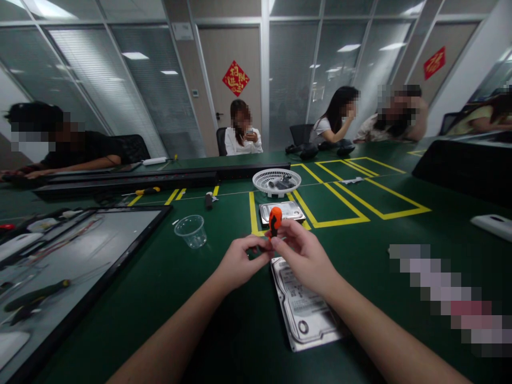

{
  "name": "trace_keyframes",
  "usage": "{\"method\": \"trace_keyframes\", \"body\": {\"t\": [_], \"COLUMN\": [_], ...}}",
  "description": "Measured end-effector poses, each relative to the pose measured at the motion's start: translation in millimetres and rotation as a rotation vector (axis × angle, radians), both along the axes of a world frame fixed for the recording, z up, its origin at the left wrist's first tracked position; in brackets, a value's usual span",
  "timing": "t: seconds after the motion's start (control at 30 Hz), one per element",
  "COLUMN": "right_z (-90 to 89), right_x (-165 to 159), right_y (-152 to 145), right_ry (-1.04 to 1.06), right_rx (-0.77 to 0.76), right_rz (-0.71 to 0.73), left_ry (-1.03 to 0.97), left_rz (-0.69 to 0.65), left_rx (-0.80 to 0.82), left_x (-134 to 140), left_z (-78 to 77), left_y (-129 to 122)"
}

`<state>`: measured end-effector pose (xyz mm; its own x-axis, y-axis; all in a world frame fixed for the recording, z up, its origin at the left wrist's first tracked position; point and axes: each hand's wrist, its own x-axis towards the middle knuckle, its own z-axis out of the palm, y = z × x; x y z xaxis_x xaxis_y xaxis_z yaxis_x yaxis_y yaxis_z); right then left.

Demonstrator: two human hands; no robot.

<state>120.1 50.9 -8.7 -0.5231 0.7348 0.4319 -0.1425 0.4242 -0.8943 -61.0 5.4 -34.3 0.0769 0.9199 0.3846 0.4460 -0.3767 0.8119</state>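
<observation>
Over the near hard drive, the right hand pinches a screwdriver, the left hand's grip unclear.

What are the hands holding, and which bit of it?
A tool, probably a screwdriver: the right hand holds it low on its orange-and-black handle. The left hand is right beside it; whether it grips too can't be told.

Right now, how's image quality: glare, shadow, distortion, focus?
Head view: ceiling-light glare in the glass partition; head view: the table falls dark toward the bottom edge; head view: wide-angle distortion tips wall verticals outward at both sides; head view: orange screwdriver stands out, but fine print on the near hard drive is too soft to read.
</observation>
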Motion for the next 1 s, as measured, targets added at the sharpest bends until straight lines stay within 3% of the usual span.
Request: {"method": "trace_keyframes", "body": {"t": [0.3,0.53,0.77,1.0], "right_z": [1.6,-0.1,0.2,-2.3], "right_x": [0.2,0.2,0.0,0.2], "right_y": [0.7,2.0,1.0,2.7], "right_ry": [-0.015,0.007,0.0,-0.025], "right_rx": [0.059,0.011,0.059,0.009], "right_rz": [-0.028,0.039,-0.035,0.025], "left_ry": [0.006,-0.021,-0.005,-0.007], "left_rz": [0.006,0.005,0.006,0.011], "left_rx": [-0.006,-0.013,-0.017,-0.014], "left_x": [-0.1,0.0,1.6,0.1], "left_z": [-1.4,-1.1,0.4,-1.7], "left_y": [0.8,0.2,0.3,-0.8]}}
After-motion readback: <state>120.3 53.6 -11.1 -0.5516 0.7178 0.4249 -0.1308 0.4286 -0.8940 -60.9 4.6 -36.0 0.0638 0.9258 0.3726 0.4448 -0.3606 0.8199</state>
